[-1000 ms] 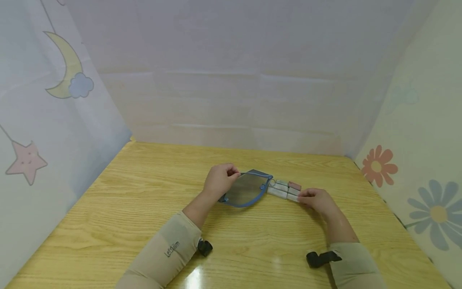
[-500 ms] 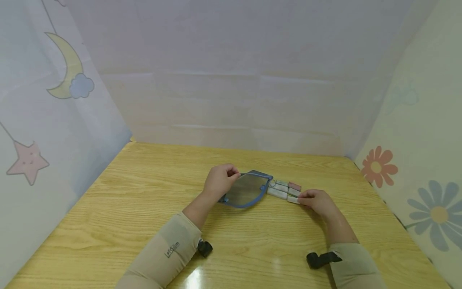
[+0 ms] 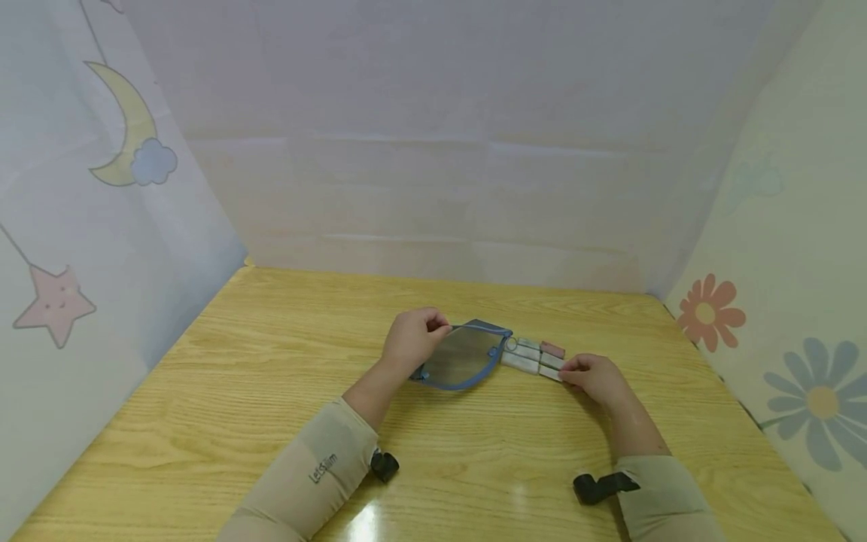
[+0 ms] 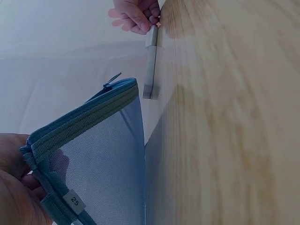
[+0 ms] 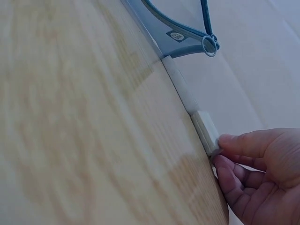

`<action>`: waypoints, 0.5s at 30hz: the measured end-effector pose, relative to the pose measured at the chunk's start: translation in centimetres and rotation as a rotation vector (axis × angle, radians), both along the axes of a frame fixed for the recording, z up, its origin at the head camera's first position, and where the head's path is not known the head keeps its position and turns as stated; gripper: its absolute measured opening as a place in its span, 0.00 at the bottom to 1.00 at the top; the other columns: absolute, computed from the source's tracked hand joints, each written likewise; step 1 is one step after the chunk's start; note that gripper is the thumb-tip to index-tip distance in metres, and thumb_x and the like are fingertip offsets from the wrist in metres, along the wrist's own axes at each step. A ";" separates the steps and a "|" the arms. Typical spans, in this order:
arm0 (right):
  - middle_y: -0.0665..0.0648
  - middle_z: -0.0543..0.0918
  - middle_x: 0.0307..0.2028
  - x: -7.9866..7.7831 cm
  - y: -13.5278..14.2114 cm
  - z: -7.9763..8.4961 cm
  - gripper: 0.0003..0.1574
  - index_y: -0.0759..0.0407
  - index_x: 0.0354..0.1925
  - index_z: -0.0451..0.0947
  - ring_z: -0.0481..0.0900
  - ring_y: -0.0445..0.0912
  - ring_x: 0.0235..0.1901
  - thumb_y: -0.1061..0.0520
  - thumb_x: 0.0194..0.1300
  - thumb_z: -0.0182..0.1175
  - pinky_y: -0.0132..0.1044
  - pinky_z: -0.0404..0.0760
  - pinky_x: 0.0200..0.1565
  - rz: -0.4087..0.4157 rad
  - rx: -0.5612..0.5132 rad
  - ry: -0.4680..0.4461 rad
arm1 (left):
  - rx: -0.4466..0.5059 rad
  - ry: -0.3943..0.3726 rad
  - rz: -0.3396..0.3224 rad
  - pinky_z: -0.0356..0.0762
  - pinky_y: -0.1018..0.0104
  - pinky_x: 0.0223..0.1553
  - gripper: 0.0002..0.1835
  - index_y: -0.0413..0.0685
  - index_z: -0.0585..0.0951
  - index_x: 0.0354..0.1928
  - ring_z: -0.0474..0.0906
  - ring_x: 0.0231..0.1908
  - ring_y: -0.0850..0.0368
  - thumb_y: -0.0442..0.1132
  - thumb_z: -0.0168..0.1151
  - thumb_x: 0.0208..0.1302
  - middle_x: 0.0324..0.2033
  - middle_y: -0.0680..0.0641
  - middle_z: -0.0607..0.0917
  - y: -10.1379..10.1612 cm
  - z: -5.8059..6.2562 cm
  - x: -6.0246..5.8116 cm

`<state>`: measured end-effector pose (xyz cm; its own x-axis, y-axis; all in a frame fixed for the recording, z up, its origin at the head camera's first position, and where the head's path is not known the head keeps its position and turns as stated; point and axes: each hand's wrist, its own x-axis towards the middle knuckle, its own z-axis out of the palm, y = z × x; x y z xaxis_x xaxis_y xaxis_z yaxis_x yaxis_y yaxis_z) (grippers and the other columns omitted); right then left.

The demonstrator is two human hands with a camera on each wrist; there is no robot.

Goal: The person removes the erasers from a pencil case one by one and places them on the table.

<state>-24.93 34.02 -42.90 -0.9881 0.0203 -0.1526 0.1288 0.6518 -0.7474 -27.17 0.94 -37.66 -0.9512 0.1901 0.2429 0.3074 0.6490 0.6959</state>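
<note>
My left hand [image 3: 413,337] pinches the edge of a blue mesh zipper pouch [image 3: 463,360], whose zipped side gapes. In the left wrist view the pouch [image 4: 103,154] stands tilted above the table with a small tag marked 25. To its right, several white blocks [image 3: 521,363] and one pink block [image 3: 552,349] lie in short rows on the table. My right hand [image 3: 596,376] pinches the end of the nearest right white block [image 5: 205,132] between thumb and fingers. That block touches or nearly touches another white block [image 5: 180,84], which reaches close to the pouch's ring pull [image 5: 209,46].
A wooden table [image 3: 433,459] spreads under both arms. Behind it rises a pale back wall [image 3: 420,188], with printed side walls left and right. A black wrist camera [image 3: 384,466] hangs at the left sleeve, and another black camera [image 3: 596,488] at the right.
Almost nothing differs. The right hand and the white block it pinches shift very slightly; the left hand and pouch hold still.
</note>
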 end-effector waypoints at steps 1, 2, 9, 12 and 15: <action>0.54 0.79 0.29 0.0 0.0 0.0 0.11 0.65 0.36 0.77 0.75 0.44 0.29 0.57 0.61 0.60 0.35 0.75 0.31 0.000 -0.002 -0.001 | 0.000 -0.001 0.001 0.72 0.70 0.28 0.04 0.56 0.81 0.29 0.74 0.25 0.64 0.45 0.62 0.59 0.25 0.60 0.80 0.0 0.0 0.0; 0.54 0.79 0.29 0.0 0.0 0.0 0.11 0.66 0.36 0.76 0.75 0.44 0.29 0.57 0.61 0.60 0.34 0.75 0.31 0.005 0.001 0.002 | 0.000 -0.002 0.002 0.72 0.70 0.27 0.04 0.56 0.81 0.29 0.74 0.26 0.64 0.45 0.62 0.59 0.25 0.60 0.80 0.0 -0.1 0.0; 0.55 0.79 0.30 0.1 0.1 0.0 0.11 0.67 0.37 0.76 0.75 0.44 0.29 0.58 0.61 0.60 0.34 0.76 0.31 0.017 -0.007 0.007 | 0.003 -0.012 0.013 0.72 0.71 0.26 0.04 0.58 0.80 0.28 0.74 0.25 0.64 0.46 0.62 0.59 0.24 0.60 0.80 0.1 -0.4 -0.2; 0.55 0.79 0.30 0.1 0.1 0.0 0.12 0.67 0.38 0.76 0.75 0.44 0.29 0.58 0.61 0.59 0.34 0.76 0.32 0.011 -0.029 0.006 | 0.003 -0.014 0.013 0.72 0.70 0.26 0.04 0.58 0.80 0.28 0.74 0.25 0.64 0.46 0.62 0.59 0.24 0.60 0.80 0.0 -0.5 -0.2; 0.56 0.80 0.31 0.1 0.1 0.0 0.13 0.69 0.39 0.76 0.76 0.44 0.30 0.58 0.62 0.58 0.34 0.77 0.32 0.011 -0.050 0.009 | 0.004 -0.013 0.012 0.72 0.70 0.26 0.05 0.58 0.80 0.28 0.74 0.25 0.64 0.46 0.62 0.59 0.24 0.60 0.80 0.0 -0.5 -0.2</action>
